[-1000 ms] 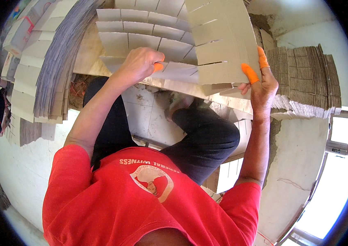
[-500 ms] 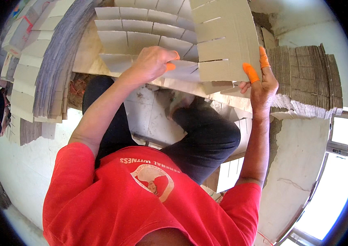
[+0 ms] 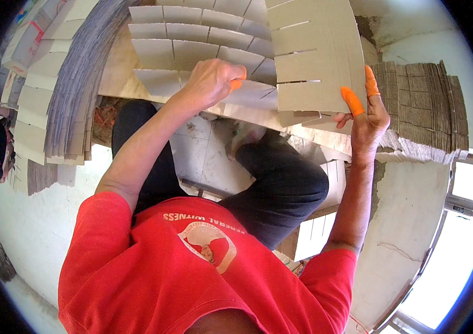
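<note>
Slotted cardboard strips stand in rows, crossed into a divider grid [image 3: 192,53] on the wooden board. My left hand [image 3: 214,83], with orange finger covers, is closed at the nearest strip [image 3: 247,96] of the grid, pinching its upper edge; the fingertips are partly hidden. At the right end of the grid, a wide slotted cardboard piece [image 3: 317,61] is tilted up and covers part of the rows. My right hand [image 3: 365,117] grips that piece at its lower right edge, orange-covered thumb on its face and another covered finger along its side.
A tall stack of slotted cardboard [image 3: 80,83] stands at the left, and another stack [image 3: 423,106] at the right. The wooden board's [image 3: 115,75] near edge runs above my knees. A white box [image 3: 27,47] sits at the far left.
My right hand and the wide slotted piece have shifted a little to the right. My left hand has stayed at the nearest strip, its fingers slightly more curled.
</note>
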Demonstrator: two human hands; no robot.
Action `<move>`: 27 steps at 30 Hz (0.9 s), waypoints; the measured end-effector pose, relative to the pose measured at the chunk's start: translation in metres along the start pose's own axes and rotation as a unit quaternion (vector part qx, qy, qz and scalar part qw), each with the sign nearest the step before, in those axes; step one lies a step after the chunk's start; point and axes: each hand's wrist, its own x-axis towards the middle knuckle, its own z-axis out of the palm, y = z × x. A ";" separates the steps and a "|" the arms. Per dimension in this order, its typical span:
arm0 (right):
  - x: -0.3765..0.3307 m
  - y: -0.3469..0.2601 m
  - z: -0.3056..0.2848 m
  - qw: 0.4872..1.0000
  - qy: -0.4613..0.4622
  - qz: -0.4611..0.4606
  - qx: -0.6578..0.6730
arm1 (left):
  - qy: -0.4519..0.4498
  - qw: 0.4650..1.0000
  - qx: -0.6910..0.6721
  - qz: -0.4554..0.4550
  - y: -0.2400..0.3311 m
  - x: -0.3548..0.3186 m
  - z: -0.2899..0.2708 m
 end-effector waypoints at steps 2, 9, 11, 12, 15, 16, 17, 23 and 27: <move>-0.002 -0.001 0.002 1.000 -0.009 0.007 -0.003 | 0.010 1.000 0.004 0.010 -0.001 -0.001 0.001; 0.001 -0.002 0.000 0.999 -0.014 -0.015 -0.027 | 0.013 1.000 -0.005 0.014 -0.003 0.000 0.003; 0.002 -0.003 0.001 0.998 -0.023 -0.020 -0.047 | 0.020 1.000 -0.009 0.009 -0.003 0.000 0.005; 0.002 -0.001 0.002 0.996 -0.040 -0.026 -0.073 | 0.015 1.000 -0.009 0.005 -0.003 0.000 0.005; 0.001 0.003 0.005 0.996 -0.058 -0.002 -0.066 | 0.006 1.000 -0.007 -0.001 -0.002 0.000 0.003; 0.001 0.004 0.006 0.997 -0.058 0.012 -0.049 | 0.007 1.000 -0.006 0.002 0.000 0.001 0.002; 0.002 0.006 0.006 0.998 -0.048 -0.010 -0.044 | 0.007 1.000 -0.004 0.004 0.002 0.001 0.002; 0.013 -0.008 0.009 0.992 -0.084 -0.054 -0.072 | 0.016 1.000 -0.010 0.003 -0.004 0.000 0.005; 0.011 -0.015 0.014 0.994 -0.074 -0.019 -0.082 | 0.007 1.000 -0.017 -0.007 -0.001 0.001 0.003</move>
